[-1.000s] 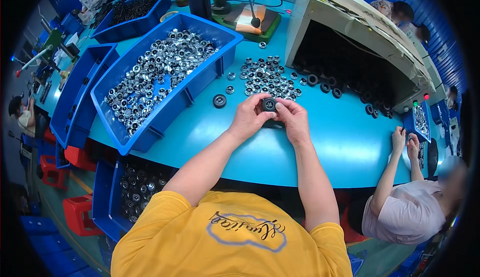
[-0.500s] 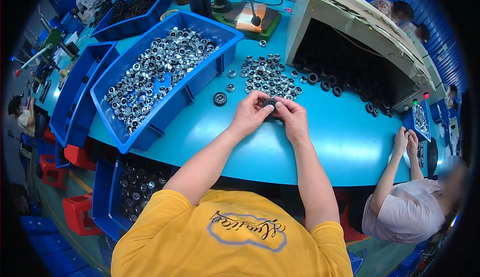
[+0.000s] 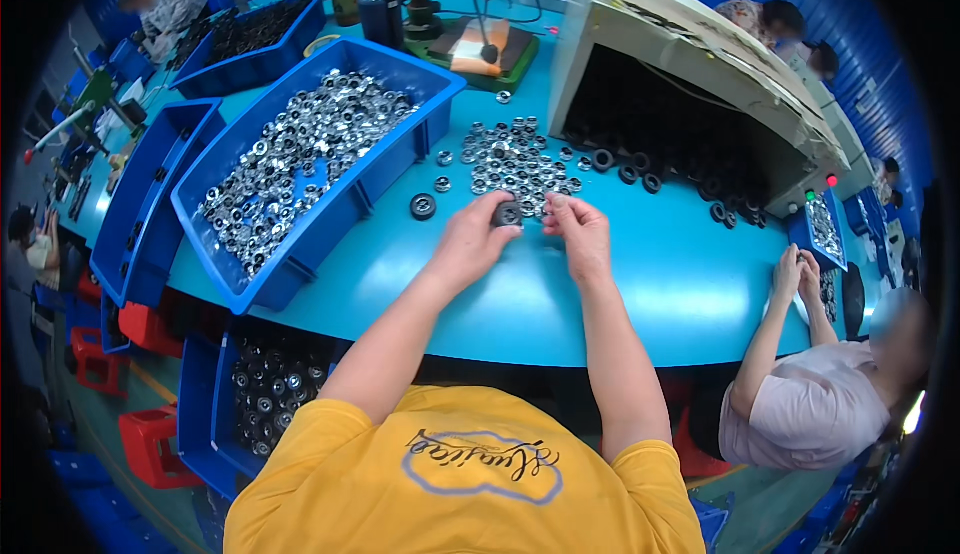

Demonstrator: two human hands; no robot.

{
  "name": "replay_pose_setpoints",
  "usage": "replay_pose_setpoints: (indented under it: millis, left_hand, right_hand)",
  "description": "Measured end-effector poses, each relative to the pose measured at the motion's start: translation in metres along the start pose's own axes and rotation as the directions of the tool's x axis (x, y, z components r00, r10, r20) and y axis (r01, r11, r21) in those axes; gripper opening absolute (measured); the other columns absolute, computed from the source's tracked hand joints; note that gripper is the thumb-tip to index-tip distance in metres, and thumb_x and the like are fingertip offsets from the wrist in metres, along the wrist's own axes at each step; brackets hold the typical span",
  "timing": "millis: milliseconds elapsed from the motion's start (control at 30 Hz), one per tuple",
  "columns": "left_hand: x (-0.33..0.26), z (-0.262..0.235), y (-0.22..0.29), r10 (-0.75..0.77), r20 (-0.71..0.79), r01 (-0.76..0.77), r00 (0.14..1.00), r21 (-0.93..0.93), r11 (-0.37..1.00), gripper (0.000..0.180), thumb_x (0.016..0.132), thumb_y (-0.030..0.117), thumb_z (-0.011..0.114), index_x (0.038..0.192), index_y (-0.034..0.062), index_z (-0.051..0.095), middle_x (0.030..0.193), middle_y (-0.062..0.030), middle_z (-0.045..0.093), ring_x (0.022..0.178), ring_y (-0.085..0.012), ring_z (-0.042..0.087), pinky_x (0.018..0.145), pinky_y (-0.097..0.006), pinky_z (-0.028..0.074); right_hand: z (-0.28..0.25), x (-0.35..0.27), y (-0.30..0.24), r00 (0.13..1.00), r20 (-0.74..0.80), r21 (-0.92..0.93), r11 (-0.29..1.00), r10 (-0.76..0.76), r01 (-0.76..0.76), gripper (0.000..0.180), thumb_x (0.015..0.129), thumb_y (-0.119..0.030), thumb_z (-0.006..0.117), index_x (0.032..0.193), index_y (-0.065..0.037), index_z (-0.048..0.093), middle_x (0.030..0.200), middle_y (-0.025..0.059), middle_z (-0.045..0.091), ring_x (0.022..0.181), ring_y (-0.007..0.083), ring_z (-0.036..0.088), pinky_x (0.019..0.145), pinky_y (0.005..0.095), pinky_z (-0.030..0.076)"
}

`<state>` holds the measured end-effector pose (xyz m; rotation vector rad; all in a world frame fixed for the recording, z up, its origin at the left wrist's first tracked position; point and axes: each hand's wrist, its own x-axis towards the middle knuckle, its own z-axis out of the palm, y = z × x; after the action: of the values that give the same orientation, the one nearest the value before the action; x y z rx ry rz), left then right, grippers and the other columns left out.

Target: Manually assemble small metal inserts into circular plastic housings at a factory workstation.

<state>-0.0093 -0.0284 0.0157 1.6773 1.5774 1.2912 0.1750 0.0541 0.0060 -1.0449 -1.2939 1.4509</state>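
Note:
My left hand (image 3: pixel 470 242) grips a small black toy wheel (image 3: pixel 508 214) between thumb and fingers, above the near edge of a heap of shiny silver wheel hubs (image 3: pixel 500 159). To its right, my right hand (image 3: pixel 584 240) is apart from it, thumb and forefinger pinched together beside the heap. What lies in that pinch, if anything, is too small to make out against the hubs behind. Another black wheel with a silver centre (image 3: pixel 423 206) rests on the table, left of my left hand.
A large blue bin (image 3: pixel 345 216) of silver hubs stands at the left. Black tyres (image 3: pixel 640 166) spill from a pale box-like housing (image 3: pixel 700 29). Behind are a green-based press (image 3: pixel 500 69) and a dark bottle (image 3: pixel 380 9). A co-worker (image 3: pixel 810 404) sits at the right.
My hands have separated. The left keeps the black wheel, which both hands held before, while the right has moved off it to the edge of the hub heap. The whole view has shifted slightly.

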Motion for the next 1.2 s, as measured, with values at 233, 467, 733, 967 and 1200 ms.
replay_pose_setpoints:
  millis: [233,467,733,967,1200]
  left_hand:
    - [-0.054,-0.092,-0.023,0.068,-0.138,0.039,0.988,0.656,0.754,0.045,0.086,0.02,0.074,0.125,0.004,0.061,0.105,-0.0159,0.059,0.101,-0.037,0.055,0.088,-0.046,0.047]
    - [-0.082,-0.103,-0.03,0.039,-0.282,0.197,0.959,0.756,0.624,0.042,0.089,0.022,0.07,0.127,0.006,0.061,0.107,-0.0142,0.059,0.101,-0.0351,0.055,0.086,-0.047,0.046]
    - [-0.065,-0.061,-0.001,0.254,-0.2,-0.138,0.946,0.46,0.877,0.027,0.087,0.009,0.069,0.114,0.0073,0.068,0.096,-0.0106,0.063,0.087,-0.0291,0.061,0.075,-0.038,0.05]
    - [-0.013,-0.012,-0.001,-0.309,0.016,0.268,0.951,-0.54,0.798,0.027,0.099,0.018,0.063,0.123,0.0053,0.067,0.096,-0.0039,0.067,0.078,-0.0105,0.06,0.065,-0.026,0.051]
    - [-0.008,0.004,-0.028,-0.269,0.073,0.232,0.96,-0.747,0.623,0.035,0.1,0.027,0.065,0.118,-0.0026,0.065,0.096,-0.0054,0.07,0.078,-0.0103,0.064,0.067,-0.026,0.053]
  right_hand:
    - [-0.088,0.052,-0.022,0.946,-0.042,-0.801,0.576,-0.321,0.16,0.022,0.086,-0.021,0.071,0.102,-0.008,0.076,0.085,0.0112,0.071,0.08,0.0256,0.068,0.073,0.039,0.054]
    - [-0.092,0.089,0.018,0.93,0.066,-0.984,0.132,-0.361,0.121,0.033,0.09,-0.021,0.066,0.123,-0.02,0.065,0.107,0.0119,0.063,0.095,0.0329,0.067,0.079,0.0468,0.055]
    - [-0.091,0.104,0.023,0.887,0.074,-0.984,0.109,-0.456,0.139,0.021,0.091,-0.022,0.067,0.111,-0.014,0.065,0.103,0.0123,0.064,0.092,0.0338,0.067,0.076,0.045,0.055]
    - [0.015,0.019,-0.024,0.799,0.252,-0.613,0.549,-0.546,0.569,0.016,0.085,-0.014,0.073,0.095,-0.006,0.063,0.088,0.0155,0.065,0.079,0.035,0.065,0.069,0.0415,0.052]
    - [0.05,-0.026,-0.006,0.774,0.325,-0.571,0.54,-0.543,0.618,0.018,0.085,-0.012,0.074,0.1,-0.008,0.065,0.085,0.0084,0.065,0.071,0.0262,0.065,0.061,0.0367,0.052]
